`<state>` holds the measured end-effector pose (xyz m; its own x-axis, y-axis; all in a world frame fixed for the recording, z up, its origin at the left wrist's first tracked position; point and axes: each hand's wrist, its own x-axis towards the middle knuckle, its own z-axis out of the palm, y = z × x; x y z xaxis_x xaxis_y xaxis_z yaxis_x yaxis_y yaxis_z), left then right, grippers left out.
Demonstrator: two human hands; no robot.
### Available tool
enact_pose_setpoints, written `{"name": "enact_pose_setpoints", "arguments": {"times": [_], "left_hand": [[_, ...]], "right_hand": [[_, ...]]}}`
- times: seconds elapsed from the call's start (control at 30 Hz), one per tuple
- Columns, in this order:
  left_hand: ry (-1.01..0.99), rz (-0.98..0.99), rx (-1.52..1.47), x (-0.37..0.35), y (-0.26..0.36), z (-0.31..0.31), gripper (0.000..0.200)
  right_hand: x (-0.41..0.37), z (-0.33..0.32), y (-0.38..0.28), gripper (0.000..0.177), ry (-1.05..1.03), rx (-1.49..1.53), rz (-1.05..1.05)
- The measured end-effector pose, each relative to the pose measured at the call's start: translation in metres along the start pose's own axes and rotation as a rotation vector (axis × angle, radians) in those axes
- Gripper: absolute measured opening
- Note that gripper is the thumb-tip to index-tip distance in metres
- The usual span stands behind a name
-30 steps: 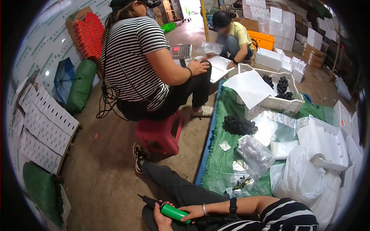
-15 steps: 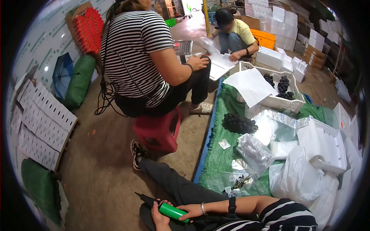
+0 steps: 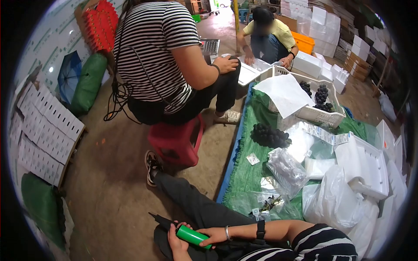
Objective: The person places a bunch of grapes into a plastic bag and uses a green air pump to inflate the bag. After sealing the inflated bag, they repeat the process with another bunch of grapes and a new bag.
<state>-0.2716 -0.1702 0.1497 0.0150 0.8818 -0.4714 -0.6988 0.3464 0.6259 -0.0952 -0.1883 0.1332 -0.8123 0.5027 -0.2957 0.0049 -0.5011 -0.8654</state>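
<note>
A green cylinder with a black pointed nozzle (image 3: 191,235) lies across my lap, held in both hands. My left hand (image 3: 177,243) has its fingers wrapped round the nozzle end. The other end is gripped by my right hand (image 3: 212,236), which has a silver bangle at its wrist. To the upper right, a bunch of dark grapes (image 3: 270,135) rests on the green cloth (image 3: 246,180). More dark grapes (image 3: 321,95) sit in a white crate (image 3: 337,118), partly covered by a white sheet (image 3: 285,93).
A person in a striped shirt (image 3: 152,52) sits on a red stool (image 3: 176,143). Another person in yellow (image 3: 283,35) crouches behind a white foam box (image 3: 250,75). Plastic bags (image 3: 335,195) and foam trays (image 3: 379,174) lie at right; white boxes (image 3: 50,126) stand at left.
The crouching person's hands have shifted, and the clear plastic they held is lower, by the foam box. My hands and the green cylinder appear slightly further left in the view.
</note>
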Motion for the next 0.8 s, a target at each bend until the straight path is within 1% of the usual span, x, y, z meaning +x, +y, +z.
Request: {"name": "enact_pose_setpoints", "arguments": {"times": [0.1,0.2,0.3,0.4,0.53,0.6,0.67,0.8], "left_hand": [[0.003,-0.002,0.007,0.0011,-0.0003,-0.0015,0.027],[-0.006,-0.005,0.001,0.0006,0.0008,-0.0004,0.027],[-0.018,-0.028,-0.035,0.0028,0.0006,-0.0037,0.027],[-0.026,-0.030,-0.044,0.0023,0.0006,-0.0038,0.026],[-0.046,-0.017,-0.029,0.0016,0.0020,-0.0042,0.025],[-0.045,-0.025,-0.024,0.0012,0.0036,-0.0029,0.024],[-0.051,-0.011,0.048,0.0017,0.0035,-0.0042,0.030],[-0.038,-0.007,0.044,0.0006,0.0042,-0.0035,0.029]], "right_hand": [[0.0015,-0.0015,0.0014,0.069,-0.010,0.009,0.001],[0.0016,-0.0015,-0.0002,0.066,-0.015,0.007,0.010],[-0.0028,0.0007,-0.0079,0.067,0.015,-0.013,0.011],[-0.0014,-0.0002,-0.0068,0.067,-0.001,-0.010,0.014],[0.0001,-0.0010,-0.0048,0.068,0.006,0.030,0.037],[0.0009,-0.0005,-0.0029,0.067,0.027,0.028,0.013],[0.0007,-0.0011,-0.0046,0.068,0.024,-0.008,0.013],[0.0006,-0.0025,-0.0077,0.068,-0.020,-0.012,0.020]]}}
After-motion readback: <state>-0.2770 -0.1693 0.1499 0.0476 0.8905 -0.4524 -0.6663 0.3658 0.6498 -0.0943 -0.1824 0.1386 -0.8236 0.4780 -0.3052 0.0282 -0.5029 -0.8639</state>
